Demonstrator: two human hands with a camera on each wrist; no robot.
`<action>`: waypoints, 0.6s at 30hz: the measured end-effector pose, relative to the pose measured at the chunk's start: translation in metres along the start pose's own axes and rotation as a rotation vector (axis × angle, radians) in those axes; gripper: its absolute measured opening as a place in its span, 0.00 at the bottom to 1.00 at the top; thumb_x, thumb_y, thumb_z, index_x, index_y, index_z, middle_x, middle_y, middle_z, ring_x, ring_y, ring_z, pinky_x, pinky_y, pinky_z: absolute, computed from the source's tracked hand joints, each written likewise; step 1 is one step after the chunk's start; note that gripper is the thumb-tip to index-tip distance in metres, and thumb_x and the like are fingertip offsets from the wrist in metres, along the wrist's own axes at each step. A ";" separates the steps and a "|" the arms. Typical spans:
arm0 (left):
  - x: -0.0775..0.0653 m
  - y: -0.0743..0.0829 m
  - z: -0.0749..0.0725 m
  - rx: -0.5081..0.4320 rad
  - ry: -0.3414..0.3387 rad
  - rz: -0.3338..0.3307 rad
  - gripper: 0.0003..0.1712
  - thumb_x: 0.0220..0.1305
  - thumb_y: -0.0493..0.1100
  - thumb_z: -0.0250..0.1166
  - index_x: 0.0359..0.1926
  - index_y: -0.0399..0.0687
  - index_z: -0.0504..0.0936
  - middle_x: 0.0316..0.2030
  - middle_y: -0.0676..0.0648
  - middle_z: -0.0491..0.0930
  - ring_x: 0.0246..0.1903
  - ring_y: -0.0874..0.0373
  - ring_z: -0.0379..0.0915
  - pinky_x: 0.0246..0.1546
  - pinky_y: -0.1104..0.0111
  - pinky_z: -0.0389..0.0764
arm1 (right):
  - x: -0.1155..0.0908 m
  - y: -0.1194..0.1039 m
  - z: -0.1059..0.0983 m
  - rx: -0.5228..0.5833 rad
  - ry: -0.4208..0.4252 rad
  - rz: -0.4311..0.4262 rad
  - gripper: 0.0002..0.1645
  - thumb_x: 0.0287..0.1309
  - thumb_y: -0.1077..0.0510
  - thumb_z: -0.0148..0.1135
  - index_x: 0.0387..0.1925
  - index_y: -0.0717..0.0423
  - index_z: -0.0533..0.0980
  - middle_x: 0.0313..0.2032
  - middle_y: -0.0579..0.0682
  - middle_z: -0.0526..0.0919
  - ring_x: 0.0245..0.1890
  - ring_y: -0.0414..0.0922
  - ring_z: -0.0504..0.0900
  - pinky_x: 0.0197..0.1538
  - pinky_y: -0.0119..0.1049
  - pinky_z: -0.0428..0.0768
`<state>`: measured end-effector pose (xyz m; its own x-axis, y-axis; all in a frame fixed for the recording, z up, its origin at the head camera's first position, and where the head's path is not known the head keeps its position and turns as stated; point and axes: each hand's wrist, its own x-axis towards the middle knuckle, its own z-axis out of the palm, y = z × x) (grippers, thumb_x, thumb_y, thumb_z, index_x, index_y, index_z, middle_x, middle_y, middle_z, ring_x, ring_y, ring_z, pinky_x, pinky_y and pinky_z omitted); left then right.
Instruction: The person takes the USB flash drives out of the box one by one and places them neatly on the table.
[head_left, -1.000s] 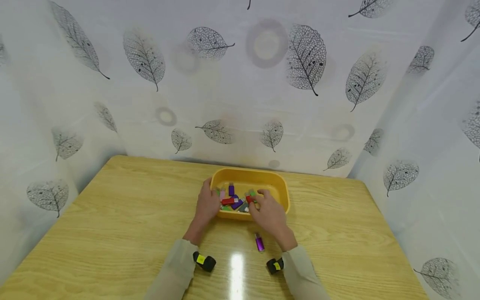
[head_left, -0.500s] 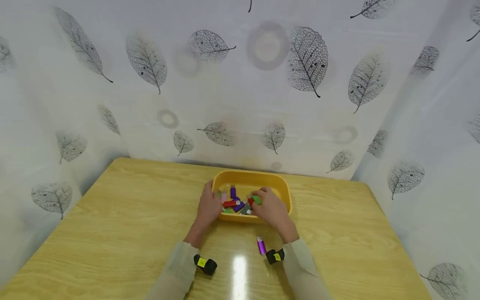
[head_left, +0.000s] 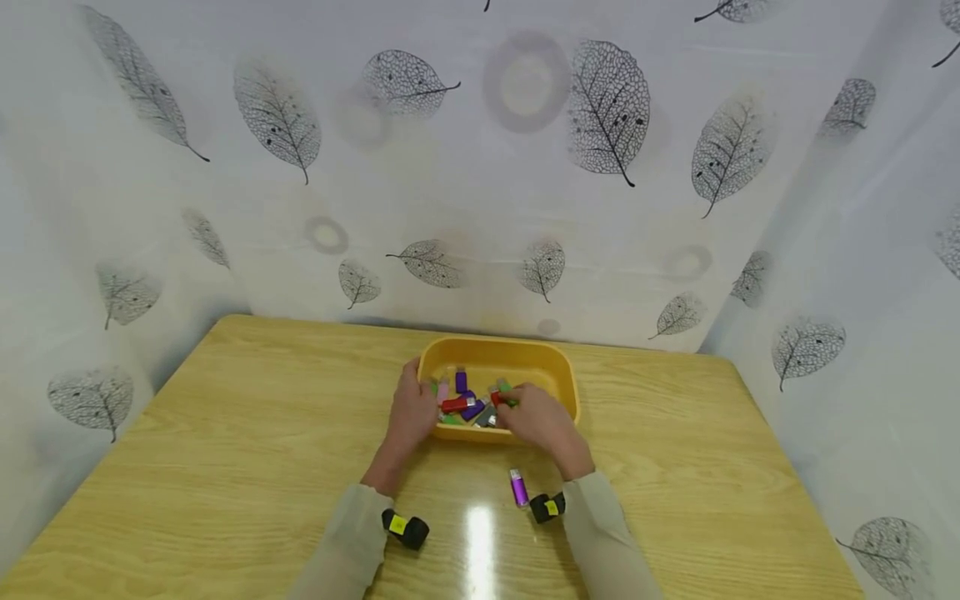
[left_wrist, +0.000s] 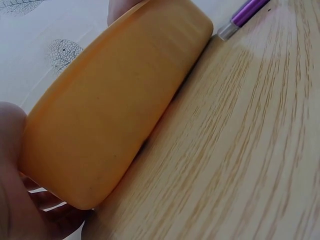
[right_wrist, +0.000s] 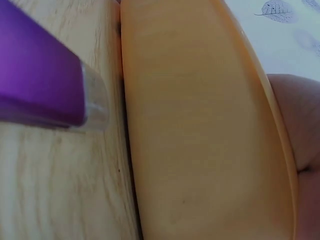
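A yellow plastic tray sits on the wooden table with several USB flash drives in its left and front part. My left hand grips the tray's left end; its thumb is at the rim and its fingers reach round the outside in the left wrist view. Over the tray's front wall reaches my right hand, fingertips down among the drives. Nearest them lie a red flash drive and a green flash drive, partly covered. Whether the fingers pinch one is hidden, and the tray wall blocks the right wrist view.
A purple flash drive lies on the table in front of the tray, close to the right wrist's black camera. Another black camera is on the left wrist. A leaf-patterned curtain stands behind the table.
The right fingers moved down into the drives, and half a second ago the green drive showed raised by them; now it lies lower, beyond the fingertips. The left hand keeps its hold.
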<state>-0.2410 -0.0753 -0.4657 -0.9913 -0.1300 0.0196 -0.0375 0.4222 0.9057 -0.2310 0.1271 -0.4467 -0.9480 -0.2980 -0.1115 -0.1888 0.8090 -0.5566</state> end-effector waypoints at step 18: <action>0.002 -0.003 0.001 0.016 0.002 -0.002 0.26 0.68 0.37 0.38 0.66 0.39 0.52 0.62 0.35 0.61 0.60 0.45 0.56 0.61 0.48 0.59 | 0.000 0.001 0.000 -0.052 0.032 -0.104 0.22 0.64 0.46 0.46 0.48 0.50 0.80 0.55 0.61 0.72 0.44 0.49 0.74 0.40 0.46 0.79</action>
<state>-0.2427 -0.0760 -0.4685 -0.9910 -0.1329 0.0187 -0.0416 0.4363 0.8988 -0.2309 0.1282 -0.4471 -0.9303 -0.3656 -0.0284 -0.2985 0.8000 -0.5205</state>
